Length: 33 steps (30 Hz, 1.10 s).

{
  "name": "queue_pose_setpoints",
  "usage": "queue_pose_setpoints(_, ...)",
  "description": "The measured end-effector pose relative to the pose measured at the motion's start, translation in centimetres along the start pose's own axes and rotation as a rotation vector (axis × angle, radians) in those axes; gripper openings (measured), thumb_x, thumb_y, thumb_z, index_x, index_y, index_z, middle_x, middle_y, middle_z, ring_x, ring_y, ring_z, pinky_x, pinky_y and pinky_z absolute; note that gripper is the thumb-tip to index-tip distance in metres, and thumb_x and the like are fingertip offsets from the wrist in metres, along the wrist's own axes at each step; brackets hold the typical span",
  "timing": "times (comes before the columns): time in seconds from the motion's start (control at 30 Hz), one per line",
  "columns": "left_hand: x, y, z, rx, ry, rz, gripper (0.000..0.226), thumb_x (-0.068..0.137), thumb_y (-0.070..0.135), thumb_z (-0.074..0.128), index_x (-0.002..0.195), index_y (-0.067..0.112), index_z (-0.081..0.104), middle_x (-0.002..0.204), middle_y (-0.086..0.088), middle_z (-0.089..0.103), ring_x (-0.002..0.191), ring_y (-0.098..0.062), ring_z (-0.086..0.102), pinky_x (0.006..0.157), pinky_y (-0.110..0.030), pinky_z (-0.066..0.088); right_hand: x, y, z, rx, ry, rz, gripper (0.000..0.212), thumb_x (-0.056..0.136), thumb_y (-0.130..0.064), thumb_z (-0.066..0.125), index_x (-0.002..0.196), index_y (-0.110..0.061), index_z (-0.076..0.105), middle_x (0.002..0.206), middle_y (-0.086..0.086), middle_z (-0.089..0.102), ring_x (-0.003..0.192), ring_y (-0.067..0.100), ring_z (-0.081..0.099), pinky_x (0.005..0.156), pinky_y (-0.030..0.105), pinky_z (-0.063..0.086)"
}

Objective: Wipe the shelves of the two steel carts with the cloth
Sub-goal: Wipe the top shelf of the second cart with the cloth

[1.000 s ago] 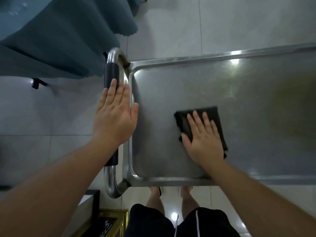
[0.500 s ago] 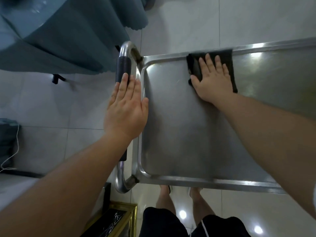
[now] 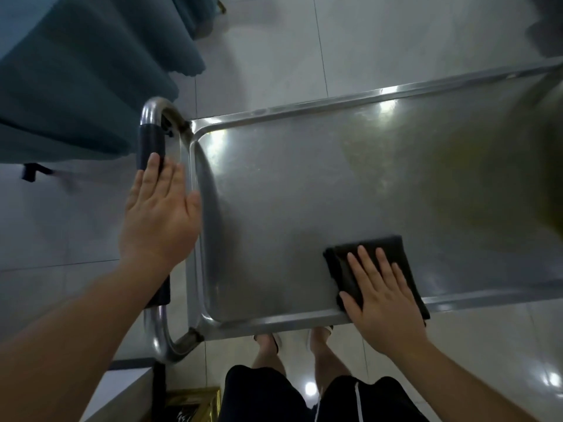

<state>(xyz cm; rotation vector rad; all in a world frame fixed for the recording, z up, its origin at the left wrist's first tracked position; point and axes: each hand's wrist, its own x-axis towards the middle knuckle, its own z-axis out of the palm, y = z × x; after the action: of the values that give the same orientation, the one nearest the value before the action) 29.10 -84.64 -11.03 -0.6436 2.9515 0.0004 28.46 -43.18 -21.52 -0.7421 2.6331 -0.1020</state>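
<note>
Head view: right hand (image 3: 385, 295) flat, fingers straight, pressing the dark cloth (image 3: 376, 274) on the top shelf (image 3: 289, 208) at its near rim. Left hand (image 3: 160, 214) flat on the cart handle (image 3: 150, 146), holding nothing. Unwiped steel lies ahead and rightward of the cloth.

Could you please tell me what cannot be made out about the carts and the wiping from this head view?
- Second cart: not in view at all.
- Lower shelves: hidden beneath the top shelf.
- Shelf's right end: cut off by the frame edge, partly under a blurred yellowish patch.
- Part of the cloth: covered by the right hand.
- Handle middle: hidden under the left hand.
</note>
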Motion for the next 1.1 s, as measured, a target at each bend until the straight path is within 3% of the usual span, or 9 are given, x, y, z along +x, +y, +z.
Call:
queue_pose_setpoints(0.2,0.2,0.2,-0.2,0.021,-0.004,0.001,0.069,0.112,0.05,0.009,0.167,0.009,0.022,0.176,-0.007,0.014,0.163,-0.014,-0.01,0.132,-0.04,-0.004,13.9,0.1,-5.2,0.047,0.091,0.06,0.076,0.1,-0.066,0.026,0.166,-0.029,0.021,0.174,-0.005,0.013,0.161,0.023,0.007,0.13,0.046,0.006)
queue_pose_setpoints(0.37,0.2,0.3,-0.5,0.03,-0.015,0.0,0.069,0.111,0.05,0.007,0.167,0.011,0.019,0.177,-0.006,0.01,0.162,-0.014,-0.012,0.132,-0.04,-0.005,26.7,0.2,-10.3,0.084,0.045,0.12,0.082,0.097,-0.07,0.018,0.167,-0.03,0.007,0.175,-0.008,-0.003,0.161,0.022,-0.007,0.129,0.045,-0.004)
queue_pose_setpoints(0.5,0.5,0.4,-0.6,0.028,-0.015,0.005,0.067,0.112,0.048,0.01,0.167,0.01,0.022,0.177,-0.006,0.012,0.163,-0.015,-0.011,0.132,-0.04,-0.005,30.9,0.8,-12.7,0.094,0.003,0.087,0.081,0.099,-0.069,0.02,0.167,-0.03,0.002,0.175,-0.006,-0.009,0.16,0.024,-0.01,0.129,0.047,-0.005)
queue_pose_setpoints(0.67,0.4,0.3,-0.4,0.022,-0.004,0.012,0.068,0.112,0.049,0.009,0.167,0.011,0.023,0.176,-0.006,0.014,0.163,-0.015,-0.009,0.132,-0.041,-0.003,25.5,1.1,-10.8,0.078,0.054,0.068,0.082,0.097,-0.071,0.014,0.167,-0.029,0.008,0.175,-0.006,-0.001,0.161,0.021,-0.005,0.129,0.046,-0.002)
queue_pose_setpoints(0.97,0.2,0.4,-0.8,0.008,-0.028,0.005,0.073,0.109,0.052,0.005,0.167,0.012,0.021,0.177,-0.004,0.012,0.162,-0.014,-0.011,0.132,-0.041,-0.003,1.9,5.1,-1.8,-0.008,0.027,-0.04,0.076,0.104,-0.068,0.022,0.168,-0.028,0.011,0.175,-0.004,0.004,0.162,0.024,0.002,0.129,0.049,0.01)
queue_pose_setpoints(1.1,0.1,0.4,-0.6,0.003,-0.022,0.003,0.072,0.11,0.052,0.006,0.167,0.011,0.023,0.176,-0.005,0.014,0.163,-0.014,-0.011,0.132,-0.042,-0.002,-0.8,6.8,-0.8,-0.031,-0.002,-0.026,0.075,0.103,-0.069,0.024,0.167,-0.031,0.012,0.175,-0.007,0.006,0.161,0.022,0.005,0.128,0.048,0.01)
